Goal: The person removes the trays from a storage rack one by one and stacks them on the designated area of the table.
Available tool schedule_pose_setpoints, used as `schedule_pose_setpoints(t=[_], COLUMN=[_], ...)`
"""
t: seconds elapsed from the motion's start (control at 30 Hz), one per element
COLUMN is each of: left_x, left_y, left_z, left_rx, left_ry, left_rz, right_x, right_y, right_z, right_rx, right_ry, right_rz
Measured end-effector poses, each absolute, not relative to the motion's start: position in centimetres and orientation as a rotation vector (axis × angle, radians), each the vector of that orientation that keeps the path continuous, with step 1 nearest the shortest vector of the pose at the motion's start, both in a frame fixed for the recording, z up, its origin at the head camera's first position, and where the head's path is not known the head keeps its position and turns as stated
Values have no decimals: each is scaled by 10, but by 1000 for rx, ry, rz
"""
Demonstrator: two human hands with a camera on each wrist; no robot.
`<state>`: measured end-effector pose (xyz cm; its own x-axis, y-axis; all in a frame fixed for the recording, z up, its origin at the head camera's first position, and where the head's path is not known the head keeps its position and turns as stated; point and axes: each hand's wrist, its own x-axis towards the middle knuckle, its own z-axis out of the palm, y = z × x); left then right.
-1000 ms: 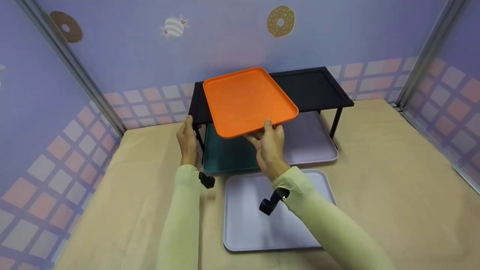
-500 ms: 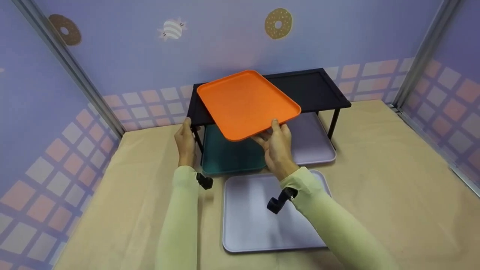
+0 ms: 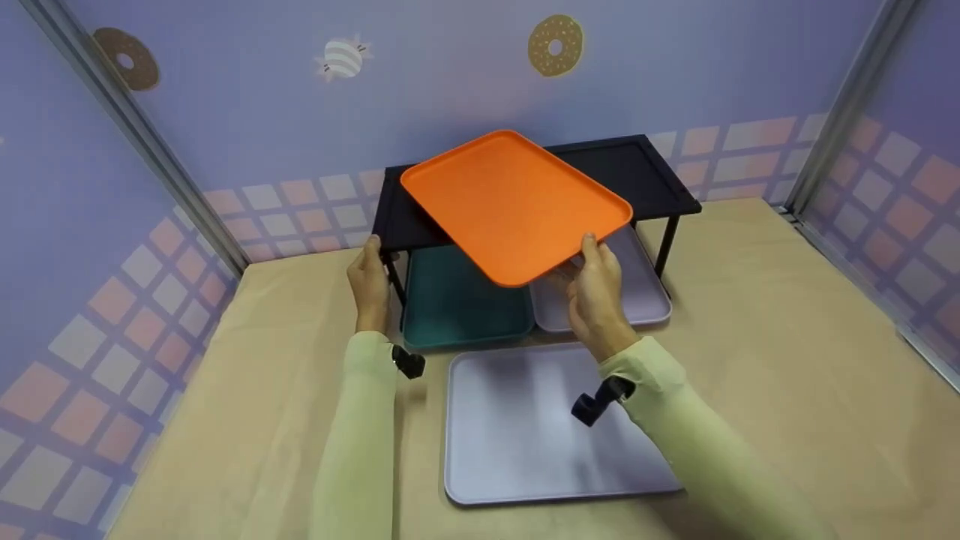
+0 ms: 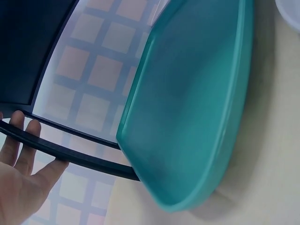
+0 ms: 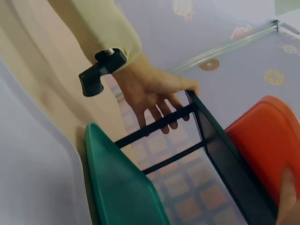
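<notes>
An orange tray [image 3: 517, 206] is held tilted above the left part of a black rack [image 3: 622, 180]. My right hand [image 3: 600, 296] pinches the tray's near edge, thumb on top and fingers underneath. At the rack's front left corner is my left hand [image 3: 369, 289], its thumb against the top's edge. In the right wrist view, the left hand's fingers [image 5: 165, 129] lie against the rack's leg. Beneath the rack, a green tray [image 3: 465, 300] lies on the left and a pale purple tray [image 3: 641, 289] on the right, partly hidden by my right hand.
A second pale purple tray [image 3: 525, 427] lies on the beige tabletop [image 3: 780, 390] in front of the rack, partly under my right forearm. A patterned wall [image 3: 450, 75] stands close behind the rack, with side walls to left and right.
My right hand has moved to the right and turned the orange tray, whose near corner has swung rightward. My left hand has stayed at the rack's corner.
</notes>
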<state>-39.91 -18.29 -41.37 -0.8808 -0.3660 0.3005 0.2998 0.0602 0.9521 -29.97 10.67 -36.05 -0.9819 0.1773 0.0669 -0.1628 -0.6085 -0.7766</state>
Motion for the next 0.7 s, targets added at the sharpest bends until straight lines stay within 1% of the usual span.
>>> schedule_pose_setpoints(t=[0.17, 0.7], left_x=[-395, -401], left_y=[-181, -181], left_z=[-410, -416], left_rx=[79, 90], left_ry=[-1897, -1824], left_rz=[-1875, -1926], right_x=[-296, -285], right_y=[123, 159], right_z=[-363, -360], right_rx=[-13, 30], right_ry=[-1343, -1398], right_rz=[2646, 2628])
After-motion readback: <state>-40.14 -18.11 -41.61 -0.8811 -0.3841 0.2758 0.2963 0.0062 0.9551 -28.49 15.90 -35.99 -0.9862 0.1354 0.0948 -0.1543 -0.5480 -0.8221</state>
